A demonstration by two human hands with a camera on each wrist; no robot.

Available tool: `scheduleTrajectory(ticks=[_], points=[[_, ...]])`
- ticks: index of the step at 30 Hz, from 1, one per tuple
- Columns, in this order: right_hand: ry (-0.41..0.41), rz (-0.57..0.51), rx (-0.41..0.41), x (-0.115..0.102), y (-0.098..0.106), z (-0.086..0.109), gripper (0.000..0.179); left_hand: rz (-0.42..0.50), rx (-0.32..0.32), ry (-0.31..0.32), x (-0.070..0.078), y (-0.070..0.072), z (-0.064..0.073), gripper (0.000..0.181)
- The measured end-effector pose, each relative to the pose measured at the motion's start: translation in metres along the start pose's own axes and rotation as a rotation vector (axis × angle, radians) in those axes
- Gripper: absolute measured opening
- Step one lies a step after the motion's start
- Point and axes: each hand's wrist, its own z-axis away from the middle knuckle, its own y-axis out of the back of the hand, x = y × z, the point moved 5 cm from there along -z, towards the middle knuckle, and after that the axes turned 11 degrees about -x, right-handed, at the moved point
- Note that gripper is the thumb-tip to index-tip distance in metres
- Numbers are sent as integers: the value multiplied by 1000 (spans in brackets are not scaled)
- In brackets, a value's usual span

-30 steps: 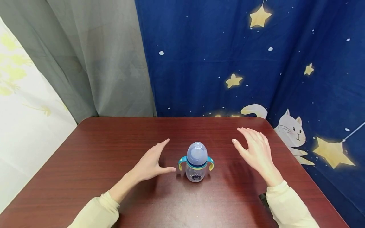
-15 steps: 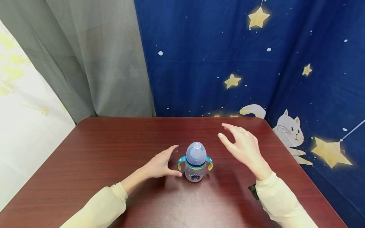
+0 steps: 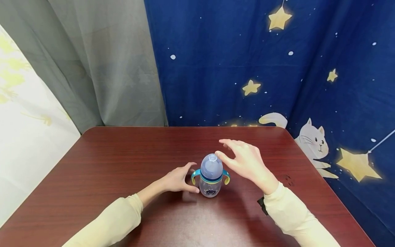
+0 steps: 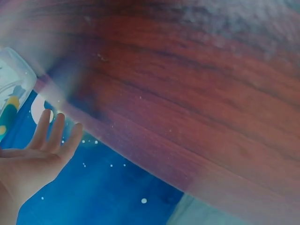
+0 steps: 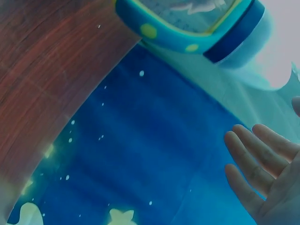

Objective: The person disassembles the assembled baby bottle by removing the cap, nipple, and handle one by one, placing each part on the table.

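A baby bottle [image 3: 211,176] stands upright on the table, with a pale blue domed cap, a clear body bearing a dark print, and two blue-and-yellow handles. Close to its left side is my left hand [image 3: 179,179], thumb and fingers spread around the left handle without a visible grip. My right hand [image 3: 245,162] hovers at the cap's upper right, its thumb tip near or touching the cap; contact is unclear. In the right wrist view, the bottle's handle [image 5: 187,42] looms large and the fingers [image 5: 253,154] are extended. The left wrist view shows relaxed fingers [image 4: 55,133].
The dark red wooden table [image 3: 123,147] has rounded far corners. Behind it hang a grey curtain [image 3: 123,68] and a blue curtain [image 3: 216,68] printed with stars and a cat. A pale curtain [image 3: 27,137] is at the left.
Both hands have moved inward toward the bottle: the left hand to the right, up to the handle, and the right hand leftward to the cap. The bottle stays in place.
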Motion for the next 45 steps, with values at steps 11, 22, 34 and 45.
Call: scheduleTrajectory(ticks=[11,22,34,45], points=[[68,21,-79,-22,-17,-8,47,35,-24,-54,-3,-8,-12,78],[97,23,-107,-31,-27,-10,47,116,-83,-164,0,-12,-20,66],[109,17,-164,-29,-31,-8,56,112,-75,-209,0,-12,-24,57],[90,-109,-142,-20,-17,-9,51,155,-57,-224,10,4,-15,54]])
